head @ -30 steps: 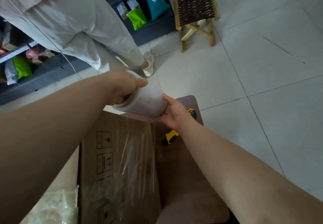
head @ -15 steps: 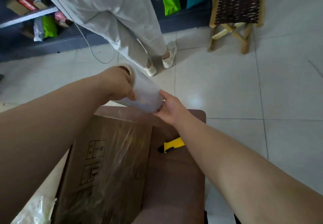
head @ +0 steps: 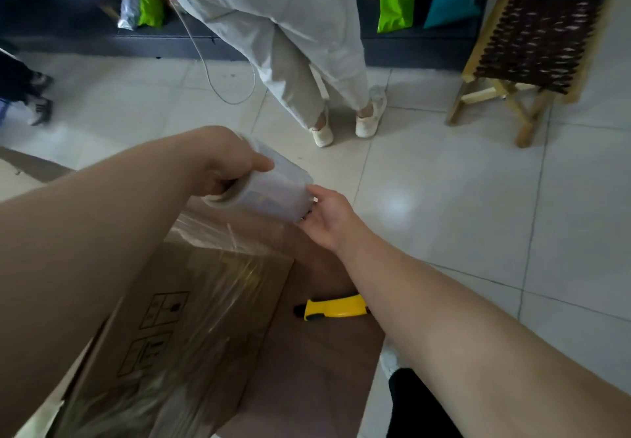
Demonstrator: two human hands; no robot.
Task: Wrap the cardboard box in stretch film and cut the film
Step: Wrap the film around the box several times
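A brown cardboard box [head: 164,328] with printed handling symbols lies low in the view, its top partly covered by shiny stretch film [head: 218,287]. The film runs up from the box's far edge to a clear film roll [head: 269,188] held above it. My left hand [head: 228,161] grips the roll's left end. My right hand [head: 324,215] holds its right end with the fingers at the core. A yellow and black utility knife [head: 333,307] lies on the brown table [head: 307,369] beside the box, under my right forearm.
A person in light trousers and white shoes [head: 341,123] stands just beyond the box. A wooden stool with a woven seat [head: 532,37] is at the far right. Dark shelves with coloured bags [head: 396,7] line the back. Another person's feet [head: 37,102] show at the left edge.
Both hands have carried the roll over the box's far edge, drawing more film across the top. The view has tilted up and shifted, so the standing person appears more central.
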